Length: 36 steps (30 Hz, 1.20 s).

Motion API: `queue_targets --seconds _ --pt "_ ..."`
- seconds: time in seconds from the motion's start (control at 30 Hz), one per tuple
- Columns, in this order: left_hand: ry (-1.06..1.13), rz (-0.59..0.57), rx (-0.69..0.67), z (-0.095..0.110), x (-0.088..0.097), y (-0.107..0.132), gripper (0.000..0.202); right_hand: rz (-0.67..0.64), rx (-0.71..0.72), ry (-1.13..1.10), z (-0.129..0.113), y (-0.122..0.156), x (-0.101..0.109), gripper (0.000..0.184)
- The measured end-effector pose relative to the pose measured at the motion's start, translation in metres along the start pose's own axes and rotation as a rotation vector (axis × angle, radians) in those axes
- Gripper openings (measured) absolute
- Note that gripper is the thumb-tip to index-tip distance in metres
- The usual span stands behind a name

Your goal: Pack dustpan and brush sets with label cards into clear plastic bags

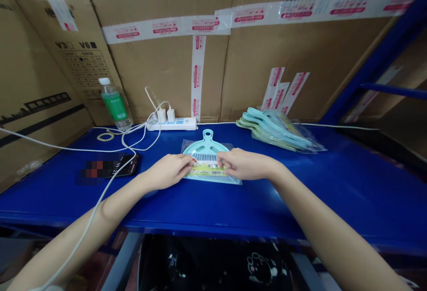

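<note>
A small light-blue dustpan and brush set (203, 149) lies flat on the blue table in front of me, its looped handle pointing away. It has a clear plastic bag around it, and a yellow-green label (205, 170) crosses its lower half. At its left edge, my left hand (169, 171) has its fingers closed on the bag and label. From the other side my right hand (243, 163) grips the right edge, fingertips curled over the label. Part of the set's sides is hidden under my fingers.
More bagged dustpan sets (278, 128), blue and green, are piled at the back right. Behind stands a white power strip (182, 124) with chargers. A water bottle (115, 106), a phone (128, 165) and loose white cables (124, 142) occupy the left. Cardboard (160, 64) walls the back.
</note>
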<state>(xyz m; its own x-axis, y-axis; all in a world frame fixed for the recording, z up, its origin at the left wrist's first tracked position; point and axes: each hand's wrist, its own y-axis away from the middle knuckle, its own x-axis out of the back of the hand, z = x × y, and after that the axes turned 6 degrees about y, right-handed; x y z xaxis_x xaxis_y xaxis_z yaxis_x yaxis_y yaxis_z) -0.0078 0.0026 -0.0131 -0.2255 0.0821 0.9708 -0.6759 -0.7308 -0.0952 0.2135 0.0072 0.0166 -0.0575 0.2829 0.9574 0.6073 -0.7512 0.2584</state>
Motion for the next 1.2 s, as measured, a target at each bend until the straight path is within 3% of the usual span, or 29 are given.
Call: queue_targets --seconds 0.27,0.5,0.73,1.0,1.2 --pt "-0.133 -0.003 0.157 0.002 -0.003 -0.002 0.018 0.048 -0.053 0.007 0.004 -0.004 -0.003 0.021" --pt "-0.225 -0.008 0.308 0.001 -0.002 -0.003 0.021 0.037 0.015 -0.068 0.01 -0.007 -0.004 0.025" --pt "-0.086 0.013 0.281 -0.002 0.001 -0.001 0.011 0.041 0.035 -0.053 0.012 -0.003 -0.003 0.029" --pt "0.023 -0.022 0.184 0.0 0.006 0.005 0.006 -0.077 0.066 -0.108 0.006 0.004 0.001 0.022" --pt "0.013 -0.052 0.221 0.002 0.008 0.004 0.008 -0.101 0.051 -0.075 0.002 0.003 0.003 0.026"
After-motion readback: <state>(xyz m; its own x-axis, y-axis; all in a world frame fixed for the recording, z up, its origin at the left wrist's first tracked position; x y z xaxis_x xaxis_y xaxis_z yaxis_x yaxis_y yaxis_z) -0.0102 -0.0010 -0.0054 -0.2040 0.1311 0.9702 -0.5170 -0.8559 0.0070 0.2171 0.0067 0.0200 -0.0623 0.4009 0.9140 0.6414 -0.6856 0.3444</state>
